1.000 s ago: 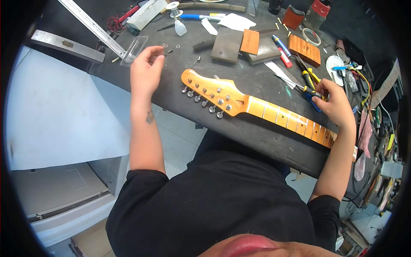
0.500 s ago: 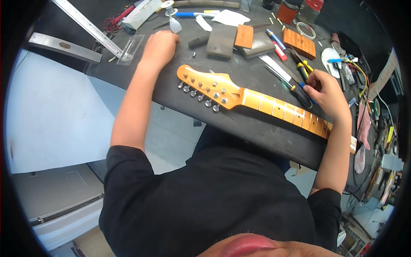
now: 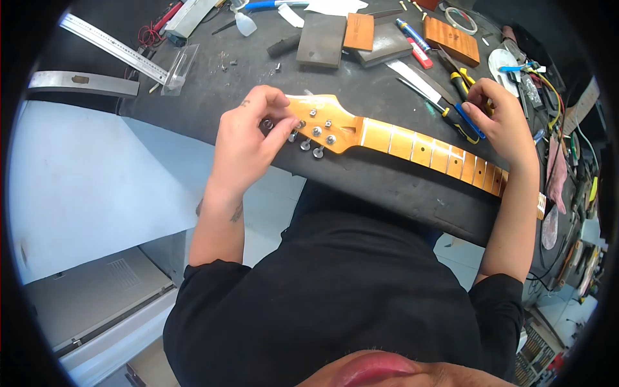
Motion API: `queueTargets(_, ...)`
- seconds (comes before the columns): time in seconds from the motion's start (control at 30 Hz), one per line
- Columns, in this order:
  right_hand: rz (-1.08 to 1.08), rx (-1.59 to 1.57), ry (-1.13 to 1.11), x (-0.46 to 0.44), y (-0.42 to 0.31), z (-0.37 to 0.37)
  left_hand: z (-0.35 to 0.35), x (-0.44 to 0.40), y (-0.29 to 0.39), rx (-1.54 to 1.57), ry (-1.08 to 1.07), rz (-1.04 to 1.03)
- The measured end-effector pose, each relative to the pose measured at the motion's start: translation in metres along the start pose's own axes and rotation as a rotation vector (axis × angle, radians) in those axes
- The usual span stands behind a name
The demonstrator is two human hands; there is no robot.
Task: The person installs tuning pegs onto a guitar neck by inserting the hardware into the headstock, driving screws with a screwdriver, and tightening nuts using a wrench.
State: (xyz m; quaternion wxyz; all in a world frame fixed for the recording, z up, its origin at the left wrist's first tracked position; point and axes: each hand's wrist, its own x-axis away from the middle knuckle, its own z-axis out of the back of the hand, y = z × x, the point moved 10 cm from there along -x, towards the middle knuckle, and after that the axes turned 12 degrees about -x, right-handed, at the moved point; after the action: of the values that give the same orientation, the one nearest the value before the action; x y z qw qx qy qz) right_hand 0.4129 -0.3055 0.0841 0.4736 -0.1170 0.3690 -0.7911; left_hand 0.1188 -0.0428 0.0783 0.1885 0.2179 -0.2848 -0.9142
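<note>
A glossy amber guitar neck lies along the bench's near edge, headstock to the left. Metal tuners line the headstock, with posts through its face. My left hand covers the headstock's tip. Its thumb and curled index finger close around a tuner post there; any small part between them is hidden. My right hand hovers over the far side of the fretboard, its forearm crossing the neck. Its fingers curl toward the thumb beside a blue tool handle; I cannot see anything between them.
Small metal pieces lie behind the headstock. Farther back are grey blocks and wooden blocks. Yellow-and-black pliers and a screwdriver lie near my right hand. A steel ruler sticks out at left.
My left hand has moved from the loose metal pieces on the bench to the headstock's tip. My right hand has lifted slightly away from the blue handle. The neck stays put.
</note>
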Motion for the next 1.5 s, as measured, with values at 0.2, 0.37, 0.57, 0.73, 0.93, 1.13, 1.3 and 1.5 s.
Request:
queueTargets(0.2,0.036,-0.029,0.008,0.002,-0.003,0.001,0.001,-0.004,0.002,-0.080,0.021,-0.009)
queueTargets(0.37,0.014,-0.025,-0.007,0.001,-0.003,-0.001,0.000,-0.004,-0.003,-0.009,0.028,0.051)
queueTargets(0.57,0.003,-0.052,-0.026,0.002,0.001,-0.005,-0.002,-0.003,-0.007,0.016,0.040,0.109)
queueTargets(0.73,-0.014,-0.041,-0.034,0.003,-0.002,-0.006,0.000,-0.004,0.007,-0.088,0.053,0.086)
queueTargets(0.93,-0.033,-0.036,-0.042,0.002,0.001,-0.006,0.032,-0.006,-0.029,0.022,0.230,0.146)
queueTargets(1.13,-0.020,-0.035,-0.029,0.001,0.000,-0.005,0.084,-0.027,-0.116,-0.264,0.326,0.295)
queueTargets(1.3,-0.012,-0.037,-0.031,0.000,0.003,-0.004,0.094,-0.046,-0.160,-0.599,0.245,0.307)
queueTargets(1.5,-0.014,-0.052,-0.023,-0.001,0.004,-0.005,0.085,-0.068,-0.175,-0.812,0.201,0.176)
